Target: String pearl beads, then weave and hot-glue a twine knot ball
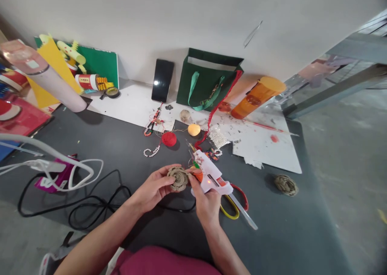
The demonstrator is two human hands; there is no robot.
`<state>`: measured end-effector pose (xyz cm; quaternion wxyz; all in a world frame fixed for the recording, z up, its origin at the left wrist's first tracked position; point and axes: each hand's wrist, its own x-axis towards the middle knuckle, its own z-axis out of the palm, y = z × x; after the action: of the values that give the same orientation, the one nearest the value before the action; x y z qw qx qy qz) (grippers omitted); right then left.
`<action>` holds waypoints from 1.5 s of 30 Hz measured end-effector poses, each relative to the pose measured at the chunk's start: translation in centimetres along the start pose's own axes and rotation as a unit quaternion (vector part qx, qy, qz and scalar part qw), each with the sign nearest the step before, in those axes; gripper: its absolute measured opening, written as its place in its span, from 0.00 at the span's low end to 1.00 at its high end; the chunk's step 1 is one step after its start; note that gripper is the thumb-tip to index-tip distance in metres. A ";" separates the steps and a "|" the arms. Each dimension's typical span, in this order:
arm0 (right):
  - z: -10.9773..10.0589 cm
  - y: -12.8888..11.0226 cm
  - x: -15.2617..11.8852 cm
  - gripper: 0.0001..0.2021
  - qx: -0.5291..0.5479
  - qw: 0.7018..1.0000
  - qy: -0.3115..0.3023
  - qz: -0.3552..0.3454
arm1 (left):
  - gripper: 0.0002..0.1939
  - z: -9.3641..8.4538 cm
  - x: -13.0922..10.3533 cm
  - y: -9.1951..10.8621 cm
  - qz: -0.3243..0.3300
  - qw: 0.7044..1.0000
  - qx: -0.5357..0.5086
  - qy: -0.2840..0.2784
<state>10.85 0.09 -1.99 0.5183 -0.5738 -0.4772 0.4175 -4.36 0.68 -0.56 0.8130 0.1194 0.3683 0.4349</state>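
A rolled grey-brown rosette (177, 179), seemingly of coarse cord, is pinched in my left hand (152, 189), with the thumb lying across its front. My right hand (206, 204) has its thumb and finger closed at the rosette's right edge. Just behind the right hand is a white hot glue gun (208, 171) with a small orange light lit; the hand partly covers its handle. A clear glue stick (245, 213) sticks out of its rear. Scissors with yellow and red handles (231, 210) lie partly under the gun.
A second rosette (286, 185) lies at the right. Behind are a red yarn ball (168, 138), a bag of beads (218, 137), a phone (162, 80), a green gift bag (208, 79) and an orange cylinder (256, 97). Black cable (99, 204) and a purple power strip (57, 178) occupy the left.
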 end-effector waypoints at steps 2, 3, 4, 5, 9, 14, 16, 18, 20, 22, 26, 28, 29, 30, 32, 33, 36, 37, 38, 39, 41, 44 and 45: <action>-0.1 -0.2 0.1 0.07 -0.017 1.000 -0.010 -0.018 | 0.21 0.0 0.0 0.0 0.001 1.000 -0.003 0.007; -0.1 -0.2 0.1 0.07 -0.023 0.999 -0.016 -0.025 | 0.22 0.1 -0.1 0.0 0.000 1.000 -0.005 0.008; -0.2 -0.2 0.1 0.06 -0.027 0.999 -0.021 -0.029 | 0.23 0.1 -0.1 0.1 -0.001 1.000 -0.008 0.007; -0.2 -0.2 0.1 0.07 -0.030 0.999 -0.025 -0.031 | 0.24 0.1 -0.1 0.1 -0.002 1.000 -0.012 0.007; -0.3 0.1 -0.2 0.09 -0.035 0.999 -0.014 -0.013 | 0.21 0.0 0.1 0.2 0.004 1.000 -0.015 0.000; 0.1 0.2 -0.5 0.12 -0.038 0.999 0.010 -0.006 | 0.18 0.1 0.3 -0.3 0.042 0.999 -0.003 0.034; 0.5 0.1 -0.5 0.13 -0.055 0.998 0.023 -0.011 | 0.20 0.4 0.3 -0.6 0.076 0.995 0.004 0.071; 0.8 0.1 -0.6 0.13 -0.083 0.996 0.039 -0.021 | 0.21 0.7 0.3 -0.9 0.108 0.989 0.012 0.103; 1.0 0.2 -0.5 0.13 -0.101 0.993 0.051 -0.034 | 0.20 0.8 0.2 -1.1 0.124 0.985 0.022 0.117; 0.9 0.2 -0.4 0.12 -0.102 0.993 0.043 -0.043 | 0.22 0.8 0.2 -1.1 0.116 0.987 0.035 0.108; 0.2 0.2 0.0 0.11 -0.099 0.994 -0.005 -0.035 | 0.22 0.5 0.1 -0.4 0.053 0.996 0.052 0.050; -0.1 0.1 0.2 0.10 -0.097 0.994 -0.033 -0.029 | 0.20 0.3 0.1 0.1 0.024 0.997 0.063 0.040; -0.3 0.0 0.3 0.10 -0.093 0.994 -0.046 -0.026 | 0.19 0.2 0.1 0.2 0.011 0.997 0.067 0.040; -0.4 -0.2 0.4 0.09 -0.086 0.994 -0.060 -0.023 | 0.19 0.0 0.1 0.3 -0.002 0.997 0.068 0.039; -0.6 -0.5 0.6 0.09 -0.070 0.993 -0.092 -0.018 | 0.17 -0.2 0.2 0.4 -0.031 0.997 0.062 0.031; -0.6 -0.7 0.6 0.09 -0.061 0.992 -0.106 -0.016 | 0.16 -0.4 0.3 0.4 -0.045 0.997 0.057 0.024; -0.7 -1.1 0.7 0.09 -0.031 0.991 -0.128 -0.009 | 0.15 -0.8 0.4 0.2 -0.082 0.996 0.036 0.005; -0.8 -1.1 0.7 0.09 -0.023 0.991 -0.128 -0.004 | 0.14 -0.9 0.5 0.2 -0.090 0.996 0.028 0.000; -0.8 -1.1 0.7 0.09 -0.017 0.992 -0.127 0.001 | 0.14 -0.9 0.5 0.1 -0.095 0.995 0.021 -0.004; -0.8 -1.0 0.6 0.08 -0.014 0.992 -0.126 0.005 | 0.14 -0.9 0.4 0.0 -0.099 0.995 0.014 -0.007; -0.9 -0.8 0.6 0.07 -0.013 0.992 -0.125 0.008 | 0.13 -0.8 0.4 -0.1 -0.100 0.995 0.007 -0.006; -1.0 -0.7 0.7 0.08 -0.017 0.991 -0.134 0.004 | 0.10 -0.6 0.3 -0.3 -0.091 0.996 0.002 -0.005; -1.0 -0.7 0.8 0.08 -0.021 0.991 -0.134 0.000 | 0.09 -0.5 0.3 -0.3 -0.086 0.996 0.001 -0.004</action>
<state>11.88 0.67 -1.19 0.4375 -0.5234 -0.5507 0.4810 -4.44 0.64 -1.24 0.8489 0.0897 0.3739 0.3625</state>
